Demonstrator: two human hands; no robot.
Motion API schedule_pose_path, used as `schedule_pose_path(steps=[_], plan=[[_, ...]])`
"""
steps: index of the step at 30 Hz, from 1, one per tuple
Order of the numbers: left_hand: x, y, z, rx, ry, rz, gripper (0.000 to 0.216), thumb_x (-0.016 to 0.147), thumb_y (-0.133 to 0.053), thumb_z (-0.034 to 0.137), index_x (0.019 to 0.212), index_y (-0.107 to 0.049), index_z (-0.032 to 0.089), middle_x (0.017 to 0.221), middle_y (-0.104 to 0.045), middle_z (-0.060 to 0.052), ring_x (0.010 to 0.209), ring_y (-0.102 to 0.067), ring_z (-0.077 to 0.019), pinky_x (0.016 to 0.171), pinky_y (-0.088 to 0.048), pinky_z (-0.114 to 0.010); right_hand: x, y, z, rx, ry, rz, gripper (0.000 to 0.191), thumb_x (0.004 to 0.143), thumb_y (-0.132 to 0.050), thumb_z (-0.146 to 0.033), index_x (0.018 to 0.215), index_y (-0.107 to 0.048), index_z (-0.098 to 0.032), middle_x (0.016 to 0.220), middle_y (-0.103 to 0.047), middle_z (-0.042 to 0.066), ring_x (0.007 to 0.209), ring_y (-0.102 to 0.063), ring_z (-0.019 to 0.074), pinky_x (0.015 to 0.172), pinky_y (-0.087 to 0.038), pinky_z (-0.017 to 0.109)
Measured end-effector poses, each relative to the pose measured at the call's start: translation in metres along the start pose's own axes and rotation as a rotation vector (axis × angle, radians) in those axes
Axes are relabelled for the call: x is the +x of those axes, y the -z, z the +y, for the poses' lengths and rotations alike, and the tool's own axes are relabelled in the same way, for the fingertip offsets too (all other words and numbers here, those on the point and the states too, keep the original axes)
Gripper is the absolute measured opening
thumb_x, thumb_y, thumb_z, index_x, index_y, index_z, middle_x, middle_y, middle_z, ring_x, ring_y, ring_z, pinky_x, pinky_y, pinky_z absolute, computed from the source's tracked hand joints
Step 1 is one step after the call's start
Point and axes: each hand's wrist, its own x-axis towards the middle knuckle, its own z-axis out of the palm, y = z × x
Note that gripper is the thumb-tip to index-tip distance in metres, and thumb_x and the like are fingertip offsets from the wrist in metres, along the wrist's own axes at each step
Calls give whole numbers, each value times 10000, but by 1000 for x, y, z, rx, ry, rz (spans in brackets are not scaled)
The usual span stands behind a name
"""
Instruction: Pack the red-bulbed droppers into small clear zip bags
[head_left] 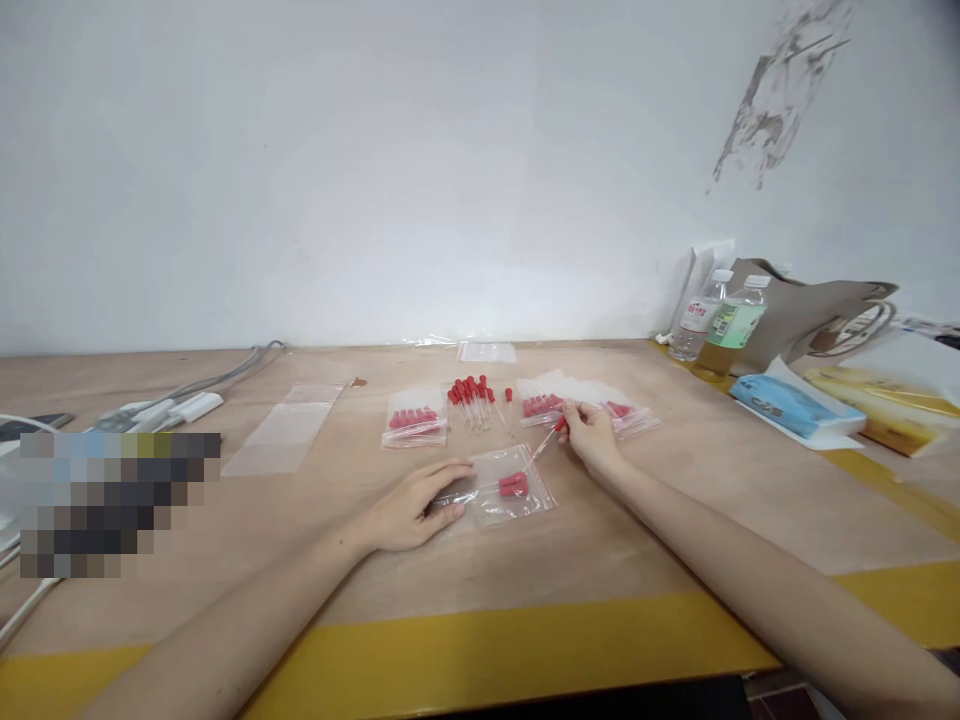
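Observation:
My left hand point(420, 508) rests on the table with its fingers pinching the open edge of a clear zip bag point(504, 487) that has red-capped droppers inside. My right hand point(590, 432) pinches one glass dropper with a red bulb point(550, 438), its tip pointing toward the bag's mouth. Several loose red-bulb droppers point(473, 398) lie in a row further back. A filled bag point(415, 421) sits left of them, and more filled bags point(582, 407) lie behind my right hand.
Empty clear bags point(286, 431) lie at the left, with one more point(487, 352) by the wall. Grey cables and white adapters point(169, 407) are at far left. Two bottles point(718, 318), a paper bag point(814, 310) and a blue tissue pack point(795, 406) stand at right. The table's front edge is yellow point(480, 650).

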Motion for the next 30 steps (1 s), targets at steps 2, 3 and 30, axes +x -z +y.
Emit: schedule_pose_path(steps=[2, 3, 30], plan=[[0, 0, 0, 2, 1, 9, 425, 880, -443, 310, 1291, -361, 239, 1292, -448, -64, 1181, -413, -219, 992, -347, -397, -4, -2, -3, 35, -43, -6, 364, 731, -466, -528, 760, -552, -175, 567, -518, -5, 435, -473, 119, 442, -419, 257], [-1, 0, 0, 2, 3, 8, 431, 881, -441, 311, 1296, -352, 239, 1295, -445, -63, 1184, -410, -218, 994, -345, -394, -6, -1, -4, 53, -61, -6, 350, 735, -472, -514, 760, -552, -174, 578, -521, -3, 441, -475, 118, 443, -426, 257], [0, 0, 1, 45, 34, 21, 498, 871, -457, 330, 1330, -292, 229, 1350, -376, -66, 1234, -351, -220, 1022, -319, -399, -21, 12, -14, -211, 12, -712, 206, 598, -686, -296, 711, -618, -138, 625, -614, -3, 551, -517, 90, 529, -399, 221]])
